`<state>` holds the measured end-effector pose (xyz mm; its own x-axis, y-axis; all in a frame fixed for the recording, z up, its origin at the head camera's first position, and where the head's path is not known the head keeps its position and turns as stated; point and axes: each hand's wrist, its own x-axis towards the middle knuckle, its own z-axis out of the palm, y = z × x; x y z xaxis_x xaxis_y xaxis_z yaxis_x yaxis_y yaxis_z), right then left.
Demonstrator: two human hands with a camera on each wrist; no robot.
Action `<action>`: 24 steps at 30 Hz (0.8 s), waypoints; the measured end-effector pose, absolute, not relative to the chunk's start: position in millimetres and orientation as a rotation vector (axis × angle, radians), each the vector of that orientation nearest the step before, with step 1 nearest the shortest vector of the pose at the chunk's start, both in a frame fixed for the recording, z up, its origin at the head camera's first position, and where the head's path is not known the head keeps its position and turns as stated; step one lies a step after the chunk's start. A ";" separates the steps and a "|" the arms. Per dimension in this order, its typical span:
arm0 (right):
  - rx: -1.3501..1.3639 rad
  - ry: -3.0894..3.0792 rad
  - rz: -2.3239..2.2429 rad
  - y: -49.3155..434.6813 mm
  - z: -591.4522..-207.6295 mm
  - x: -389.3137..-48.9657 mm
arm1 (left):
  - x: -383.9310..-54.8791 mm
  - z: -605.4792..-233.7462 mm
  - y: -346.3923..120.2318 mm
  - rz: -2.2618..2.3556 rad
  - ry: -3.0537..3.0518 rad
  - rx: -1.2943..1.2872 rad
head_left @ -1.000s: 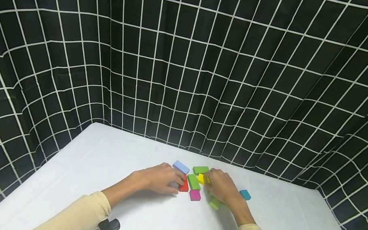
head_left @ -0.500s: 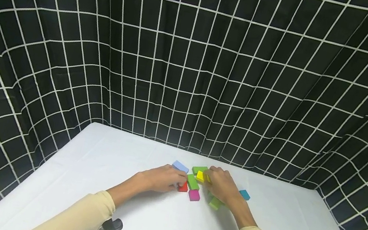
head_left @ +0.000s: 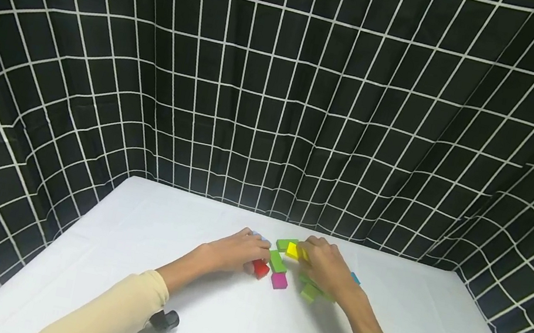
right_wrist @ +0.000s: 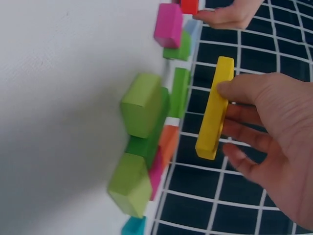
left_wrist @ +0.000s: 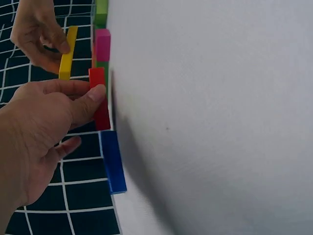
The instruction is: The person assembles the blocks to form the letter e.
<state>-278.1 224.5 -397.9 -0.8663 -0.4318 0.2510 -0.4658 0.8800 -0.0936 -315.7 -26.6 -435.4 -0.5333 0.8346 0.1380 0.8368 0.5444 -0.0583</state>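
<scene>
In the head view my left hand [head_left: 235, 253] pinches a red block [head_left: 261, 269] between thumb and fingers. The left wrist view shows the thumb flat on the red block's near face, with a blue block [left_wrist: 113, 161] close beyond its end. My right hand [head_left: 323, 264] pinches a long yellow block [right_wrist: 215, 108] by its side, holding it above the table, apart from the other blocks. Between the hands lie a green block [head_left: 277, 262] and a magenta block [head_left: 279, 280]. Another green block [head_left: 286, 245] lies behind the yellow one, partly covered.
Under the right hand are light green blocks [right_wrist: 142, 105], a darker green one, an orange block [right_wrist: 168, 143] and a magenta one, grouped closely. A teal block [right_wrist: 134, 226] lies farther right. The white table [head_left: 217, 324] ends at a black gridded curtain [head_left: 268, 101].
My right hand has lifted the yellow block a little. My left hand has closed on the red block and turned it slightly leftward, now covering part of the blue block.
</scene>
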 end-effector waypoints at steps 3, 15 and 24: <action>0.701 -2.828 0.258 225.8 -391.4 -270.7 | -311.3 -432.1 -30.3 -0.003 -2.631 -1.389; 0.857 -2.737 0.227 233.7 -370.0 -235.1 | -288.0 -410.7 -42.2 0.004 -2.669 -1.307; 0.932 -2.669 0.234 235.7 -361.1 -214.3 | -274.7 -406.0 -45.2 0.020 -2.658 -1.328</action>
